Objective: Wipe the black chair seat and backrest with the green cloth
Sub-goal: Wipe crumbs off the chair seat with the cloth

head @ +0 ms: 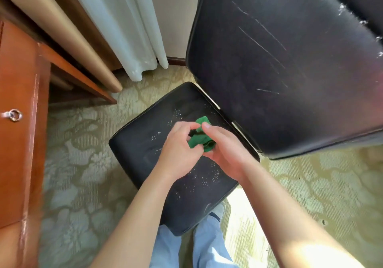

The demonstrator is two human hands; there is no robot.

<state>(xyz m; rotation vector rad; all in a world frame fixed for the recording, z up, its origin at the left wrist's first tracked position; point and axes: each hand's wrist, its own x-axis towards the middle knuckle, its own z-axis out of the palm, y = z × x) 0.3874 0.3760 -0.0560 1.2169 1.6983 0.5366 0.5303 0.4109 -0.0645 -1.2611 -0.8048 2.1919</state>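
The black chair seat (145,143) lies below me, dotted with small white crumbs. Its black backrest (279,71) rises at the upper right, marked with pale scratch lines and white flecks near its top edge. A bunched green cloth (202,138) is held above the seat's far right part. My left hand (178,149) pinches the cloth from the left, its fingers curled into the folds. My right hand (223,149) grips the cloth from the right, thumb on top. Much of the cloth is hidden between the two hands.
A reddish wooden cabinet (18,122) with a metal ring pull (13,114) stands at the left. White curtains (128,29) hang at the back beside a beige wall. Patterned green carpet (83,164) surrounds the chair. My legs in light blue trousers (205,245) stand at the seat's near edge.
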